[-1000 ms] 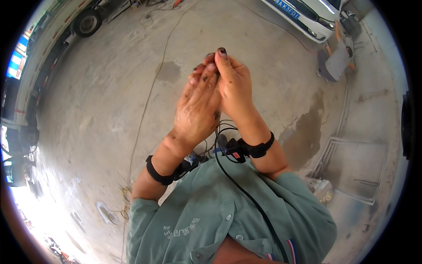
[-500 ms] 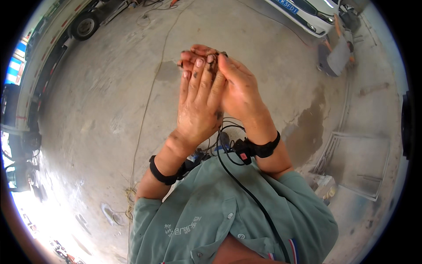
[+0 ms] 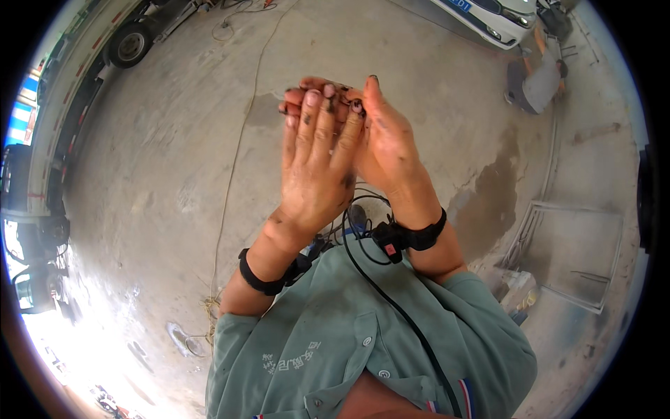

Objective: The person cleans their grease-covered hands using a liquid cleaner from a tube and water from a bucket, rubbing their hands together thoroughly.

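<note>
Palm against palm, my two hands are held up in front of my chest. My left hand [image 3: 313,164] shows its back, with straight fingers lying flat over my right hand [image 3: 391,140]. The right palm faces up behind it, its thumb raised and apart, its fingertips showing beyond the left fingers. Dark, greasy smudges mark the fingers and nails of both hands, and the skin looks wet. No tool or cloth shows between them; the inner faces of the palms are hidden. Black straps circle both wrists, with a small black device [image 3: 387,241] at the right one.
A white car [image 3: 499,21] stands far right, beside a crouching person [image 3: 534,84] in grey. A truck wheel [image 3: 130,45] is at the far left. A thin cord [image 3: 237,150] runs along the concrete floor. At right are a wet patch [image 3: 488,195] and a metal frame [image 3: 611,269].
My right thumb has lifted away from the left fingers and now points up. The left fingers have slid slightly across the right palm.
</note>
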A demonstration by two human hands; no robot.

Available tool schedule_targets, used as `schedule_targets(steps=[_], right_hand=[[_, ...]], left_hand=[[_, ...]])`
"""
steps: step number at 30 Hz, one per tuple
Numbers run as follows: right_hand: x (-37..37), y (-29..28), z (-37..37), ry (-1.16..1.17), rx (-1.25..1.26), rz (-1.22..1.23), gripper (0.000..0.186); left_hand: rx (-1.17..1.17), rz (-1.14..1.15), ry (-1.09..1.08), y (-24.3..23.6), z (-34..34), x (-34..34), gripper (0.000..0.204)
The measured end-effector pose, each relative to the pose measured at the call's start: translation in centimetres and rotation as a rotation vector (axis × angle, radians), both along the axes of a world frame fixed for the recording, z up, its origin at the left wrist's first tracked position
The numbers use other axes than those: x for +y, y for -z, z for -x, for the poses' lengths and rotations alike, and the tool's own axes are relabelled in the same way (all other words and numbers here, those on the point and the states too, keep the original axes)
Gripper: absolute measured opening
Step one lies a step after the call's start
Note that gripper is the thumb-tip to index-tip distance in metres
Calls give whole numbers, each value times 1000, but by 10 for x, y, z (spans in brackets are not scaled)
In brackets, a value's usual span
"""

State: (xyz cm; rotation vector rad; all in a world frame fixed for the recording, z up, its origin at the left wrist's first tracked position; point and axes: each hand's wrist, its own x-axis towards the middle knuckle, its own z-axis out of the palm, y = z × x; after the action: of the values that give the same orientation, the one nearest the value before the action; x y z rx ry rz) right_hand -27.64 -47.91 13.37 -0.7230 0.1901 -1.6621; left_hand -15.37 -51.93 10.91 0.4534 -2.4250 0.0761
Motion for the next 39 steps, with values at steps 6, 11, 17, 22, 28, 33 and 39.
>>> schedule_targets(steps=[6,11,17,22,28,33,39], right_hand=[[1,1,-4,178,201,-3,51],[-4,17,2,-5,50,20,53],[10,-8,-31,165,-11,-88,53],[6,14,-13,100,79,-38,52],[6,-2,-22,141,-33,-121,48],[16,-16,-26,205,-54,-127,45],[6,29,-29,750,1117,-183,37]], left_hand=[[52,-123,95,-3,-2,-7,87],[100,-195,89,-4,-8,8,81],[138,-265,169,-6,-13,2,89],[116,-169,120,12,-12,8,88],[161,-234,148,6,-13,3,89],[149,-146,135,-3,-11,-14,87],[-50,-319,79,-25,7,-34,45]])
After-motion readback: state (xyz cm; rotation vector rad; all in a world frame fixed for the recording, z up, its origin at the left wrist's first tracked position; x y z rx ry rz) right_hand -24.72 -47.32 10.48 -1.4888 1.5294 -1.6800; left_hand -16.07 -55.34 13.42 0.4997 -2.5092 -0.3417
